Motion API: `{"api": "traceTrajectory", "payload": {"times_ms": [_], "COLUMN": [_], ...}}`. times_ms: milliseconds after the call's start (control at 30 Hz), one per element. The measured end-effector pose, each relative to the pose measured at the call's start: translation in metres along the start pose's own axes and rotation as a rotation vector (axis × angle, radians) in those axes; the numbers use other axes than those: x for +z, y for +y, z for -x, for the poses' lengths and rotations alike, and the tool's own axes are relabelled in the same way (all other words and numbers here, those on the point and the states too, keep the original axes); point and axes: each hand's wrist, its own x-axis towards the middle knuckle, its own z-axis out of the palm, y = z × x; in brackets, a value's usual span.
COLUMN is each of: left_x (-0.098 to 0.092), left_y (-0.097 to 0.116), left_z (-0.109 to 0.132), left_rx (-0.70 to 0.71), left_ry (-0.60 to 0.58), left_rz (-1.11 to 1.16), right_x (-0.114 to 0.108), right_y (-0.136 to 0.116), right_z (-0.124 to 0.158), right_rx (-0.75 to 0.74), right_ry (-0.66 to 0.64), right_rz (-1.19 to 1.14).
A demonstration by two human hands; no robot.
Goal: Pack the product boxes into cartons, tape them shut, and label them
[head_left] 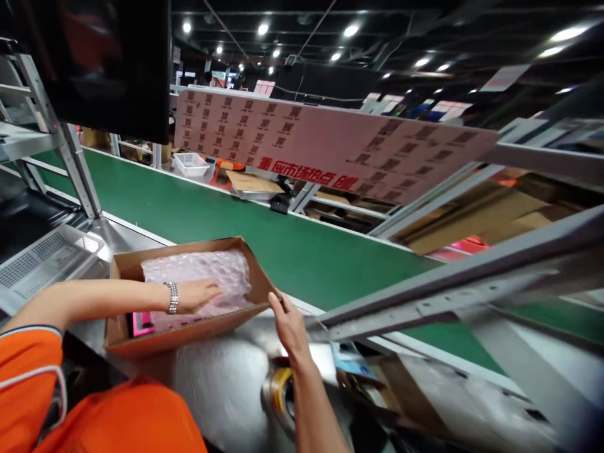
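Box [189,336] with bubble wrap [189,267] inside, at a metal table [221,384] near a green belt [302,255].
Left hand [198,296] lies on the bubble wrap, whether gripping I cannot tell; right hand [289,321] pinches the box's right corner.

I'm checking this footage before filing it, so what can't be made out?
All in the head view:
Cardboard box: its floor, hidden by bubble wrap and the left hand.
Pink item: full extent, hidden by bubble wrap and box wall.
Square codes on the board: too small, blurred.
Yellow roll: partly behind the right forearm.
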Motion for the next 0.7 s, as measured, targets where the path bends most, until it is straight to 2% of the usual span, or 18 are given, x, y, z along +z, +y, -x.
{"api": "traceTrajectory", "payload": {"times_ms": [67, 133, 233, 267, 300, 333, 400, 433, 467, 500, 567, 633, 700], "left_x": [-0.021, -0.031, -0.020, -0.012, -0.002, 0.006, 0.020, 0.024, 0.027, 0.029, 0.030, 0.027, 0.017], "left_y": [0.001, -0.003, -0.015, -0.018, -0.022, -0.024, -0.026, -0.026, -0.026, -0.024, -0.019, -0.010, 0.001], "left_z": [0.007, 0.025, 0.064, 0.076, 0.087, 0.096, 0.105, 0.107, 0.107, 0.106, 0.104, 0.100, 0.093], "left_rx": [0.039, 0.057, 0.092, 0.106, 0.118, 0.124, 0.127, 0.132, 0.138, 0.142, 0.139, 0.106, 0.060], "left_ry": [-0.062, -0.124, -0.348, -0.424, -0.479, -0.508, -0.504, -0.491, -0.478, -0.462, -0.435, -0.433, -0.435], "left_rz": [-0.330, -0.606, -0.648, -0.618, -0.591, -0.574, -0.569, -0.570, -0.571, -0.571, -0.570, -0.540, -0.436], "right_x": [-0.009, -0.026, -0.048, -0.049, -0.044, -0.033, 0.000, 0.021, 0.041, 0.060, 0.088, 0.102, 0.103], "right_y": [0.001, 0.004, 0.011, 0.013, 0.015, 0.015, 0.012, 0.009, 0.004, -0.002, -0.012, -0.017, -0.016], "right_z": [0.028, 0.061, 0.098, 0.105, 0.110, 0.112, 0.112, 0.111, 0.110, 0.109, 0.108, 0.106, 0.104], "right_rx": [-0.029, -0.094, -0.233, -0.283, -0.340, -0.406, -0.560, -0.633, -0.691, -0.732, -0.770, -0.769, -0.774], "right_ry": [-0.029, -0.122, -0.365, -0.378, -0.331, -0.227, -0.025, 0.002, -0.038, -0.141, -0.433, -0.664, -0.753], "right_rz": [-0.031, -0.033, -0.041, -0.034, -0.024, -0.017, 0.006, 0.027, 0.068, 0.135, 0.319, 0.472, 0.555]}}
